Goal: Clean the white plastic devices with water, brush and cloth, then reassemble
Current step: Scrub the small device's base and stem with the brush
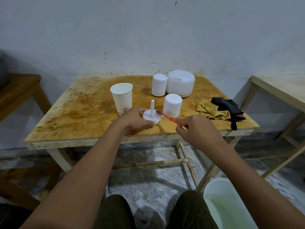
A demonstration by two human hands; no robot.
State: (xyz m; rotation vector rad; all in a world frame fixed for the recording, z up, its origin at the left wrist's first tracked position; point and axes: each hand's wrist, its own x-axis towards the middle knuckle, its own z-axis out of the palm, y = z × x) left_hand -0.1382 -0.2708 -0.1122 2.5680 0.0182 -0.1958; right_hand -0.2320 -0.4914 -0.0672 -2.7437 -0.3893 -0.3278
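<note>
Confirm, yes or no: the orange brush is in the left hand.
No: the right hand grips the orange brush, while the left hand holds the white base.

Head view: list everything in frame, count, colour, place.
table: 1, stained wood, centre
side tables: 2, wood, left and right
cup: 1, white, table centre-left
base: 1, white, upright stem, front edge
brush: 1, orange, bristles at base
cover: 1, white, right of base
small device: 1, white, table rear
large device: 1, white, rear right
yellow cloth: 1, table right
black cloth: 1, against it
bucket: 1, white, floor lower right
left hand: grips base
right hand: holds brush
</note>
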